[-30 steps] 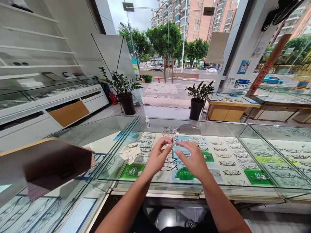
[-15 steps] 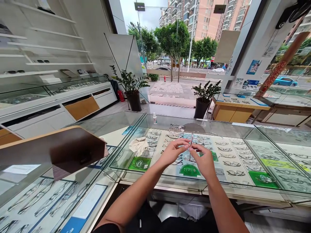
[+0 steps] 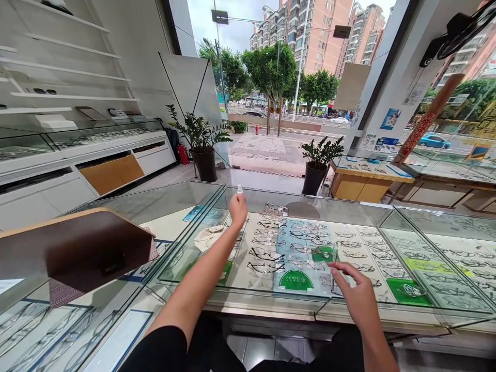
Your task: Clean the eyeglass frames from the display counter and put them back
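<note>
Glass counter [image 3: 271,311]; potted plants [image 3: 205,164] beyond it. Cloth [image 3: 205,238] on its left, part-hidden by left forearm [image 3: 205,274]. Left hand [image 3: 238,209], far edge, curled round bottle [image 3: 239,190]. Right hand [image 3: 357,288], near edge, pinching eyeglasses [image 3: 335,252].

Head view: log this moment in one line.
left hand: at white bottle | right hand: holding glasses | beige cloth: on glass counter

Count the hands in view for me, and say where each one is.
2: the left hand, at the bottle near the counter's far edge, hiding its lower part, and the right hand, holding glasses above the counter. Neither is hidden.
</note>
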### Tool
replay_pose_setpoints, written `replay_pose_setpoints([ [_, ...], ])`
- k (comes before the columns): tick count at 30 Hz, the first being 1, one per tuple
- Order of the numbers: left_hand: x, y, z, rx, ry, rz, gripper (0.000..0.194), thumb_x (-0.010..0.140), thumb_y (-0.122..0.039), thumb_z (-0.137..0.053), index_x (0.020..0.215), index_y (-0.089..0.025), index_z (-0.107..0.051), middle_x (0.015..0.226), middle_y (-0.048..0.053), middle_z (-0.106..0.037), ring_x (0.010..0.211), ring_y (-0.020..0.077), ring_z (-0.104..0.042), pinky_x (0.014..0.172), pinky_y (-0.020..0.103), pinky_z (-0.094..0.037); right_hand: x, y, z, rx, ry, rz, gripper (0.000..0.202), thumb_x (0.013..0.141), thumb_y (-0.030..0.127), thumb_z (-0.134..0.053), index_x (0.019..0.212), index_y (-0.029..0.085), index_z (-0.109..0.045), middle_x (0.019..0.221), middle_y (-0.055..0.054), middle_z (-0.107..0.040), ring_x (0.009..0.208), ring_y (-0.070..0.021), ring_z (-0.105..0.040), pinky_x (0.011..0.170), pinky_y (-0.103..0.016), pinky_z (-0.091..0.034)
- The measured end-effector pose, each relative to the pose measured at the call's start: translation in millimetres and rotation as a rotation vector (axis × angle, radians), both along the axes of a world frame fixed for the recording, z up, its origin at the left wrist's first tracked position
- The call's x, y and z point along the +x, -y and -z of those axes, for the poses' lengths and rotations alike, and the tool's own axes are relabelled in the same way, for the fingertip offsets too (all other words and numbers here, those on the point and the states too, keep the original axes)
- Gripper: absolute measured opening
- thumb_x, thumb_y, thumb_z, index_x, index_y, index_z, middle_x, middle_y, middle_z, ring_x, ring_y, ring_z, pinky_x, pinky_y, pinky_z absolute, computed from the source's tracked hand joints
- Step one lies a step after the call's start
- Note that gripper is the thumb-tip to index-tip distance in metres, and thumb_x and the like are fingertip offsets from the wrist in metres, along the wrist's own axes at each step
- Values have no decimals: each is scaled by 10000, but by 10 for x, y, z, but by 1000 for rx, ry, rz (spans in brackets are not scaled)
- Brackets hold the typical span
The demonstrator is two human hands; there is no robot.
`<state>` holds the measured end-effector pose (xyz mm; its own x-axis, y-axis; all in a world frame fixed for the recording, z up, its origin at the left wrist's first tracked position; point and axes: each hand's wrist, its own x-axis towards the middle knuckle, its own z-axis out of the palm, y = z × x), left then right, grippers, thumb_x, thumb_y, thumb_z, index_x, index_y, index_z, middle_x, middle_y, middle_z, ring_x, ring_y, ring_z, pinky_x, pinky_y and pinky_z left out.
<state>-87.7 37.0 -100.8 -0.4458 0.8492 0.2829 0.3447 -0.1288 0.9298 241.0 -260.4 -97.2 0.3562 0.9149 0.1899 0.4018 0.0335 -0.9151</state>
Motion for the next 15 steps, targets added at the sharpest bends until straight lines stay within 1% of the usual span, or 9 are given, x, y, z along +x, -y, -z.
replay_pose_setpoints([
  [2,-95,-217,33,-27,-41,-83,277,1006,-250,-411,787,-203,-574,912,101,-698,927,249,-607,868,354,-419,160,133,43,-5,15,70,372,844,608,-744,923,259,-848,1114,-110,-844,1142,-387,-756,1025,-495,-594],
  [4,-141,-384,71,-54,-77,-133,288,1023,-283,-413,798,-205,-573,925,119,-696,949,266,-600,892,374,-410,338,285,94,-33,31,137,384,826,628,-748,941,275,-851,1133,-102,-844,1167,-397,-752,1030,-485,-600],
  [6,-151,-519,114,-70,-112,-184,252,1032,-347,-448,899,-192,-596,1039,154,-699,1054,294,-593,951,395,-403,518,452,152,-87,43,217,391,799,643,-756,969,305,-853,1154,-78,-844,1207,-402,-740,1045,-472,-597],
  [7,-148,-580,137,-73,-128,-213,230,1024,-378,-487,994,-179,-598,1144,179,-686,1141,310,-575,996,404,-392,603,537,182,-115,42,271,392,768,654,-768,948,317,-854,1131,-67,-849,1199,-409,-743,1022,-468,-610],
  [8,-142,-638,160,-78,-143,-240,259,1007,-401,-536,1104,-164,-581,1260,204,-651,1233,324,-542,1042,413,-377,679,619,210,-128,44,324,400,731,665,-780,922,322,-854,1106,-63,-853,1179,-418,-749,998,-468,-620],
  [9,-136,-695,182,-86,-157,-258,350,983,-413,-588,1209,-150,-543,1362,227,-600,1312,336,-504,1082,422,-360,745,696,236,-122,50,354,406,728,667,-775,936,326,-853,1121,-61,-851,1187,-421,-744,1005,-470,-615],
  [11,-130,-801,224,-118,-180,-261,557,934,-417,-676,1355,-126,-456,1471,258,-520,1392,356,-461,1125,443,-350,831,819,268,-91,68,343,412,724,678,-765,925,330,-856,1132,-62,-847,1191,-423,-740,1018,-468,-610],
  [13,-137,-888,257,-165,-200,-228,679,892,-401,-747,1411,-109,-422,1457,267,-535,1376,369,-497,1115,468,-386,853,886,272,-68,64,326,393,737,668,-757,909,329,-859,1132,-63,-846,1174,-418,-749,1033,-464,-602],
  [15,-160,-941,275,-199,-233,-185,718,864,-372,-798,1424,-101,-440,1388,251,-592,1312,372,-560,1079,497,-439,826,885,255,-71,47,345,369,758,649,-760,910,327,-856,1107,-60,-850,1160,-406,-758,1038,-455,-599],
])
